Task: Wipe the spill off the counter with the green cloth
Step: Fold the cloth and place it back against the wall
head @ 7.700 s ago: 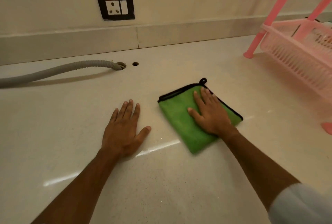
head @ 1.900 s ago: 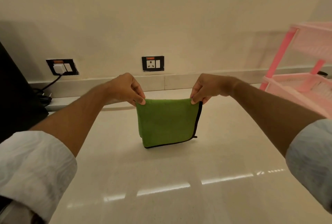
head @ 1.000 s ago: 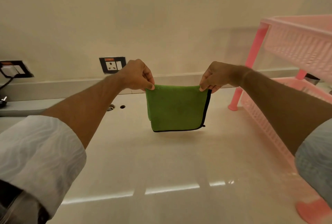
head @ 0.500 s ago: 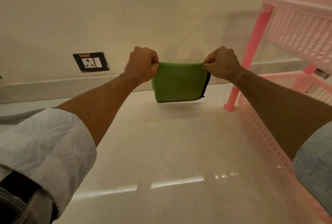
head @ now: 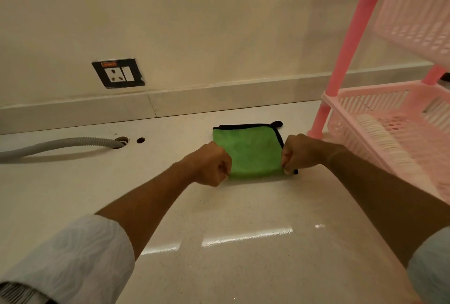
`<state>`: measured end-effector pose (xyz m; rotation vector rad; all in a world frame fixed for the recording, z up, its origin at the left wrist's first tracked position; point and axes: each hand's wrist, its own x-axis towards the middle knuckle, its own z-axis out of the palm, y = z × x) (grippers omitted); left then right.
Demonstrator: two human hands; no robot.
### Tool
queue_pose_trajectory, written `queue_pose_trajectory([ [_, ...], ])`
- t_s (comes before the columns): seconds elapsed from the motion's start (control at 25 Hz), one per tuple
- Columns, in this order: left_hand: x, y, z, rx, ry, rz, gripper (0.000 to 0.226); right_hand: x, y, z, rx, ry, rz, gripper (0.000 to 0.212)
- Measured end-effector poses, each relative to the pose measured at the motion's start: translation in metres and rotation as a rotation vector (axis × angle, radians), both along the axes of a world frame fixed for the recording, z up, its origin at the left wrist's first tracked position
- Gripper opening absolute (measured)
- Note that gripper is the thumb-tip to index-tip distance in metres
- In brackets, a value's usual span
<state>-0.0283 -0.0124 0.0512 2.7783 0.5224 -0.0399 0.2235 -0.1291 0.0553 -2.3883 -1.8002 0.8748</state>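
Note:
The folded green cloth (head: 250,151), edged in black with a small loop at its far right corner, lies flat on the pale counter (head: 219,218) near the back wall. My left hand (head: 210,166) pinches its near left corner. My right hand (head: 300,152) pinches its near right corner. Both fists rest at counter level. No spill shows on the glossy surface.
A pink plastic rack (head: 394,118) stands at the right, its leg close to the cloth. A grey corrugated hose (head: 60,145) runs from the left into a hole in the counter, beside a smaller hole (head: 140,140). A wall socket (head: 118,73) sits above.
Both hands have lowered the cloth from hanging in the air onto the counter, where it now lies flat near the back wall. Earlier still, it was being pressed on the counter.

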Motion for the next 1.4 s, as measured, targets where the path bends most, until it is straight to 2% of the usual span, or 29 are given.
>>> queue_pose_trajectory([
  [0.08,0.001,0.003,-0.008,-0.006,-0.082,0.041,0.010,-0.001,0.004,-0.006,0.014,-0.005,-0.029,0.019],
  [0.16,0.007,0.008,-0.015,0.064,-0.137,0.161,0.027,-0.005,0.009,-0.011,0.188,-0.024,-0.097,0.022],
  [0.24,0.016,0.009,-0.024,0.117,-0.088,0.288,0.055,-0.015,0.014,-0.017,0.343,-0.077,-0.133,0.031],
  [0.32,0.026,0.007,-0.035,0.118,-0.043,0.349,0.073,-0.026,0.023,-0.030,0.370,-0.104,-0.119,0.052],
  [0.48,0.046,0.009,-0.057,0.092,0.034,0.381,0.080,-0.043,0.042,-0.060,0.355,-0.228,-0.052,0.075],
  [0.8,0.064,0.018,-0.086,0.071,0.020,0.378,0.074,-0.041,0.054,-0.094,0.349,-0.310,-0.045,0.075],
  [1.4,0.103,0.080,-0.098,0.131,-0.002,0.437,0.079,-0.002,0.118,-0.092,0.360,-0.340,-0.021,0.075],
])
